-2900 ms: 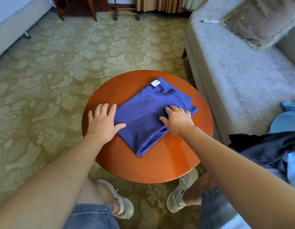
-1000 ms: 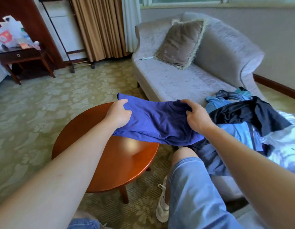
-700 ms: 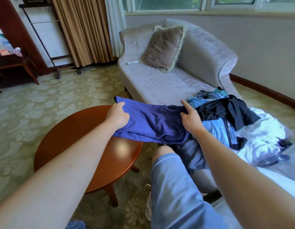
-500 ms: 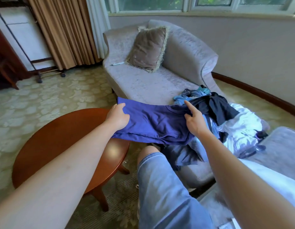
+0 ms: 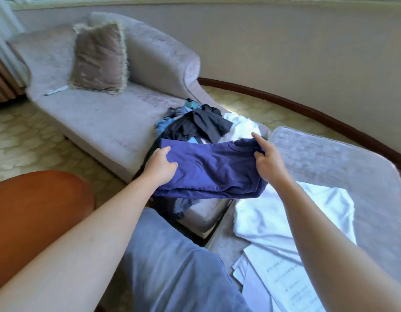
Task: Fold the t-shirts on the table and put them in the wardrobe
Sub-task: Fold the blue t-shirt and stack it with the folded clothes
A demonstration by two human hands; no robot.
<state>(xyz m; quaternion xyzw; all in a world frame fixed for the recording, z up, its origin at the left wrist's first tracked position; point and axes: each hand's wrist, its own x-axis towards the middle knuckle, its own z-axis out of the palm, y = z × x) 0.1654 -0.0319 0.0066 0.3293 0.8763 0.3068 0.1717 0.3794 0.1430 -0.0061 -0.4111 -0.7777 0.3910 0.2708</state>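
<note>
Nearest me, my knee in its shorts sits between the table on the left and a white cloth on the right. Just past the knee I hold the folded shirt in the air, clear of the table. My left hand grips its left edge, thumb on top and fingers curled beneath. My right hand pinches the right edge, forefinger sticking out straight. The near edge sags and loose layers show there, so I judge the fold could slip. To carry it well I'd hold both ends level, draw them gently apart to take up the slack, and get a palm under the middle before walking. Beyond the shirt a pile of dark and blue clothes lies on the couch, possibly more shirts, though I cannot tell from here. The wardrobe is out of view, so I'd find it first.
</note>
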